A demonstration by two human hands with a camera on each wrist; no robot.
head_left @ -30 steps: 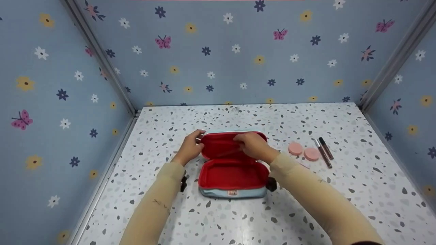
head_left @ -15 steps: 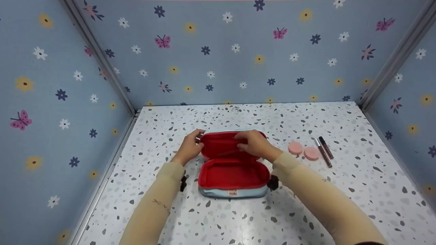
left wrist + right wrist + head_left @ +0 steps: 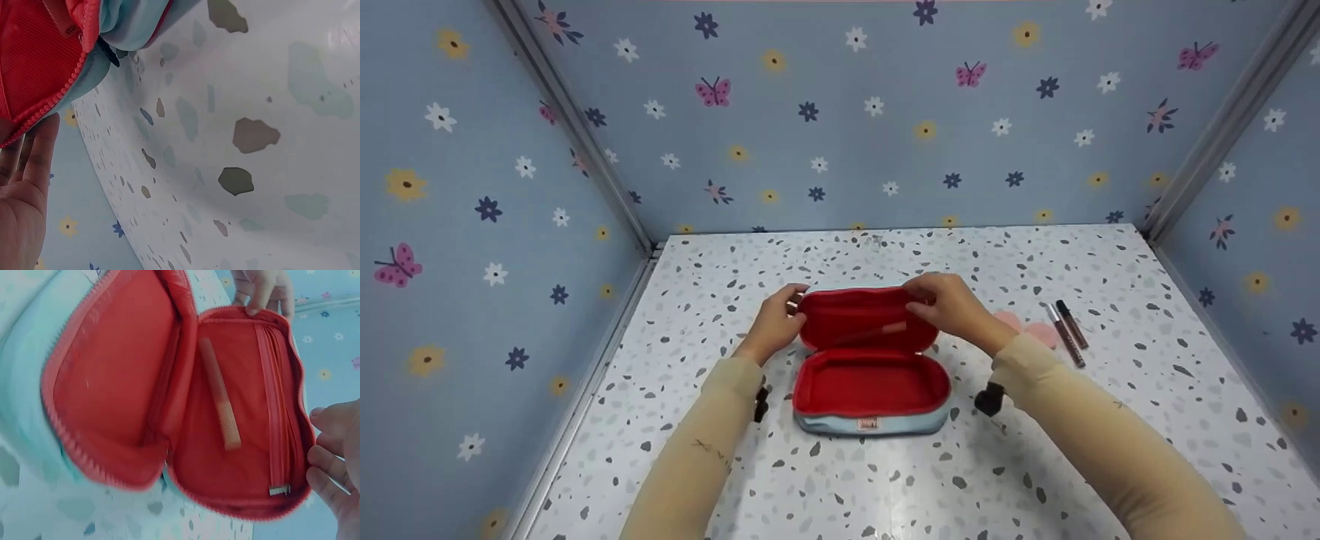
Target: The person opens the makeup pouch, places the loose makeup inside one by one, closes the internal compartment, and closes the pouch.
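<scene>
A light-blue pouch (image 3: 877, 425) with a red lining lies unzipped on the speckled table, its lid raised. My left hand (image 3: 775, 324) grips the lid's left edge, thumb on the lining side and fingers behind. In the right wrist view that left hand (image 3: 267, 289) holds the far end of the lid. My right hand (image 3: 956, 309) is at the lid's upper right corner; in the right wrist view its loosely bent fingers (image 3: 323, 464) touch the zipper rim. A slim orange-pink stick (image 3: 219, 394) lies against the red lid lining, its exact kind unclear.
Right of the pouch lie two round pink compacts (image 3: 1041, 334), the other partly behind my right arm. Beyond them are two slim brown cosmetic tubes (image 3: 1065, 337), one dark-capped. Floral walls (image 3: 877, 135) enclose the table (image 3: 720, 262) at the back and sides.
My right hand has moved from inside the lid to its upper right corner, uncovering the slim stick against the lining. My left hand keeps its grip on the lid edge.
</scene>
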